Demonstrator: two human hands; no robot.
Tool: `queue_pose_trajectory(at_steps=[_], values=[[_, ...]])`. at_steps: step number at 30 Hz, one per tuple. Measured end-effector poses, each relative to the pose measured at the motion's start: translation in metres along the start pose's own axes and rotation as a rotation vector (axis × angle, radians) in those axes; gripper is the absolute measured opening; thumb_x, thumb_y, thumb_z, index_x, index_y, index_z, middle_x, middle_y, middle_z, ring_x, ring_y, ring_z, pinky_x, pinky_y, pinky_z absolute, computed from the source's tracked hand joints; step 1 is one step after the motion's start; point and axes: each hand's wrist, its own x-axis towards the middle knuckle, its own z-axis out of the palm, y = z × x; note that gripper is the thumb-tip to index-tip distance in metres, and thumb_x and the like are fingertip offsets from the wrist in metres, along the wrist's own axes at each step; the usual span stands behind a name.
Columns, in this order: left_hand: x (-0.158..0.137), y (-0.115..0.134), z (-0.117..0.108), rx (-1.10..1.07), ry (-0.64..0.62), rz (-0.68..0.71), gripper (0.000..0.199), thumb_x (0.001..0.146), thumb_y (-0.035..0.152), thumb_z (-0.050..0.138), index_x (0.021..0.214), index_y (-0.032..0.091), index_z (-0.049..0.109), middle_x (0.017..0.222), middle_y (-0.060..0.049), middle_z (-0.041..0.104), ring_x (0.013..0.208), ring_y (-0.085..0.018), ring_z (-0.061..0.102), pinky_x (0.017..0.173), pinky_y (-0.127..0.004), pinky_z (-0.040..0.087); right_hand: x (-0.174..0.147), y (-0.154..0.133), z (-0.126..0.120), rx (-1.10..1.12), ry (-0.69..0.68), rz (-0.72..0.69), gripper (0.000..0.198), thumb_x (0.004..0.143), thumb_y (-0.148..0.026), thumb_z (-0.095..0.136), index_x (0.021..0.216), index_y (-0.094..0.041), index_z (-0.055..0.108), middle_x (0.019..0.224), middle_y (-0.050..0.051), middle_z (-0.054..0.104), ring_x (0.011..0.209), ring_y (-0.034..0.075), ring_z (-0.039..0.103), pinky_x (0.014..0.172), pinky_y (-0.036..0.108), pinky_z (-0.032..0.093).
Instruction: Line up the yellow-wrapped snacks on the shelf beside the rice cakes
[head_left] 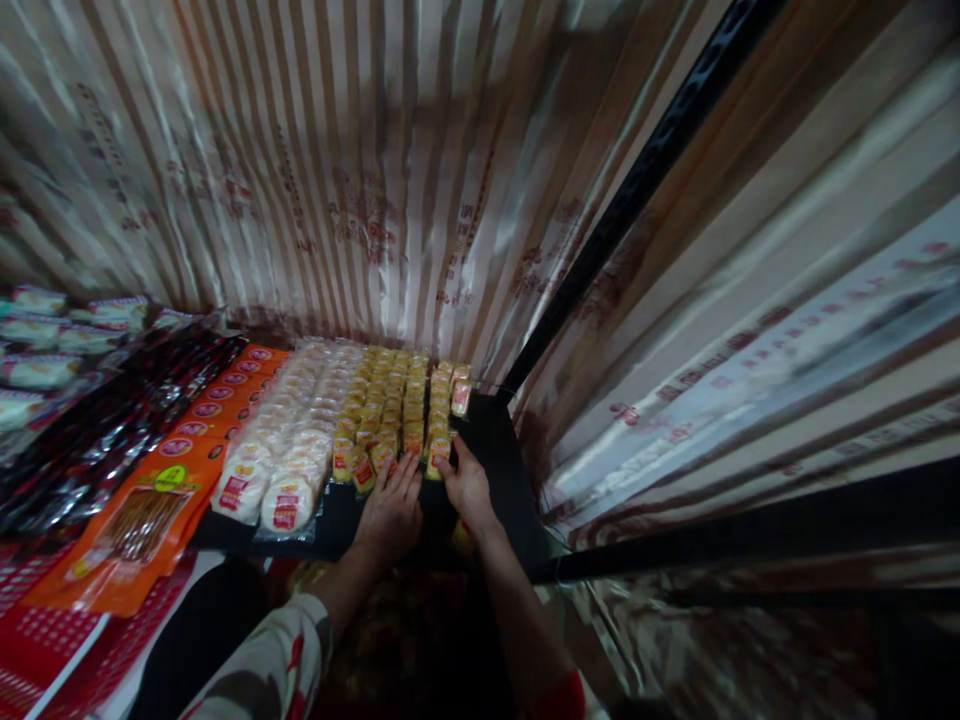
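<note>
Small yellow wrapped snack packets [382, 400] with red-and-white labels stand in several tight rows on a black shelf [510, 470]. My left hand [391, 508] lies at the front of these rows, fingers stretched out and fingertips touching the front packets. At the rightmost long row, my right hand [469, 485] has its thumb and fingers closed about the front yellow packet [437, 453]. Some of its fingers are hidden. Another yellow item [463, 540] shows partly beneath the right hand; its kind is unclear.
Left of the yellow rows lie clear-wrapped round white crackers [289, 500], orange snack bags [161, 510] and dark shiny packs [90, 430]. A red perforated basket [45, 640] is below. Printed plastic sheeting [390, 180] hangs behind. A black metal post [600, 240] rises at the shelf's corner.
</note>
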Motion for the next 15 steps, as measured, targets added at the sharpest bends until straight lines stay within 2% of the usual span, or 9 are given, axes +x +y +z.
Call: queue_pose_trajectory(at_steps=[4,8,15], values=[[0.000,-0.001,0.003,-0.009,0.009,0.005,0.043,0.080,0.024,0.042,0.118,0.009,0.053,0.136,-0.014,0.043,0.133,-0.024,0.029,0.111,-0.045,0.015,0.000,-0.003,0.007,-0.022,0.075,-0.074,0.048,0.080,-0.025,0.048,0.127,-0.016,0.048,0.125,0.011,0.056,0.111,0.022,0.055,0.094,0.036,0.043],[-0.001,-0.002,0.005,-0.016,0.006,0.007,0.046,0.081,0.025,0.041,0.122,0.009,0.051,0.137,-0.014,0.043,0.133,-0.024,0.029,0.111,-0.045,0.015,-0.001,-0.004,0.013,-0.030,0.118,-0.077,0.048,0.082,-0.027,0.044,0.128,-0.014,0.046,0.126,0.012,0.055,0.112,0.022,0.054,0.094,0.036,0.043],[0.000,-0.002,0.001,-0.001,-0.018,0.021,0.053,0.078,0.027,0.046,0.130,0.017,0.044,0.137,-0.013,0.042,0.133,-0.025,0.029,0.110,-0.046,0.015,-0.001,-0.009,0.020,-0.036,0.153,-0.112,0.046,0.083,-0.027,0.044,0.126,-0.014,0.049,0.114,0.013,0.062,0.104,0.022,0.057,0.090,0.035,0.044]])
